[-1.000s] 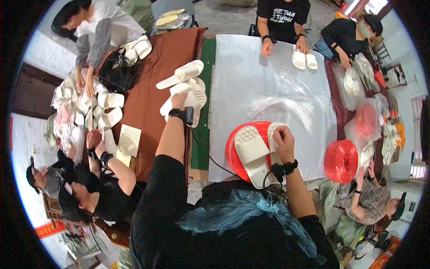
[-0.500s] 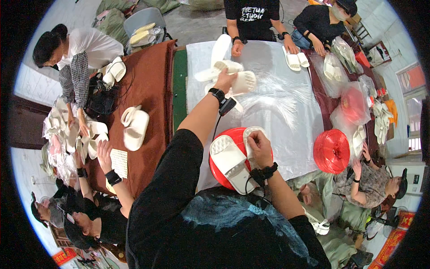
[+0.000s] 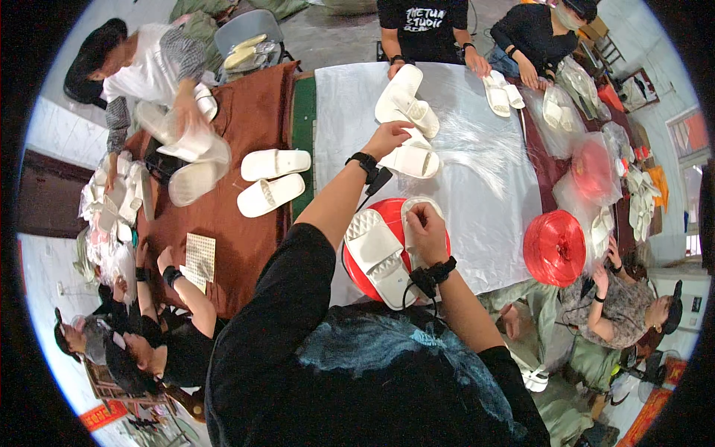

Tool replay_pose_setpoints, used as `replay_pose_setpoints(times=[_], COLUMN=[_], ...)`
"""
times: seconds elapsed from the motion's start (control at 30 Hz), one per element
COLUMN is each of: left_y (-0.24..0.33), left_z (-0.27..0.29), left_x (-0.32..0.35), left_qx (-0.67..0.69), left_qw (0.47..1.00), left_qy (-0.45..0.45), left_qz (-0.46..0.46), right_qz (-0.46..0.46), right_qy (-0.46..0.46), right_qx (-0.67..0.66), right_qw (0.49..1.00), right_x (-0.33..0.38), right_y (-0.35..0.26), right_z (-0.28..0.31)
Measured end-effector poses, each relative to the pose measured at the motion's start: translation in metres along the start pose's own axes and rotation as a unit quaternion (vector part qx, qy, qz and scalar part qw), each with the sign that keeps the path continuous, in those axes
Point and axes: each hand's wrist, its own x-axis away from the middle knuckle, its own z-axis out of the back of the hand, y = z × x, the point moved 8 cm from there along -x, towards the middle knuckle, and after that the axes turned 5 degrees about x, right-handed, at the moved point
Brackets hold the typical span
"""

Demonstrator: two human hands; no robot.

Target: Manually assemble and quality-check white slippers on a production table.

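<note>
My left hand (image 3: pixel 389 141) reaches over the white sheet with its fingers stretched out, at the edge of a loose group of white slippers (image 3: pixel 414 162). Whether the fingertips touch them is hard to tell. Close to my body, a pair of white slippers lies on a round red spool of plastic twine (image 3: pixel 359 281). The left slipper (image 3: pixel 374 249) of that pair shows its quilted insole and broad strap. Over the other slipper (image 3: pixel 421 204), my right hand (image 3: pixel 427 235) is closed in a pinch and hides its strap; what the fingers hold is hidden.
Clear strands (image 3: pixel 469 160) spread across the white sheet (image 3: pixel 350 97). Another red twine spool (image 3: pixel 554 250) stands at the right. Two slippers (image 3: pixel 272 194) lie on the brown cloth (image 3: pixel 238 134). Co-workers surround the tables; one person's hands (image 3: pixel 190 112) move blurred slippers at the left.
My left hand has come off the slipper it held, and that group now lies farther right. My right hand stays over the spool. At left, a co-worker has lifted slippers; a pair lies nearer the middle.
</note>
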Motion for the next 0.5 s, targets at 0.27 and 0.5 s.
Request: replay_pose_setpoints(times=[0.27, 0.5], left_y=[0.093, 0.074], left_z=[-0.027, -0.080], left_x=[0.163, 0.242], left_qx=[-0.240, -0.231], left_qw=[0.966, 0.954], left_qy=[0.048, 0.162], left_qz=[-0.079, -0.106], right_qz=[0.007, 0.054], right_qy=[-0.002, -0.024], right_qx=[-0.048, -0.038], right_qw=[0.999, 0.998], right_x=[-0.002, -0.009], right_y=[0.014, 0.003], right_z=[0.005, 0.006])
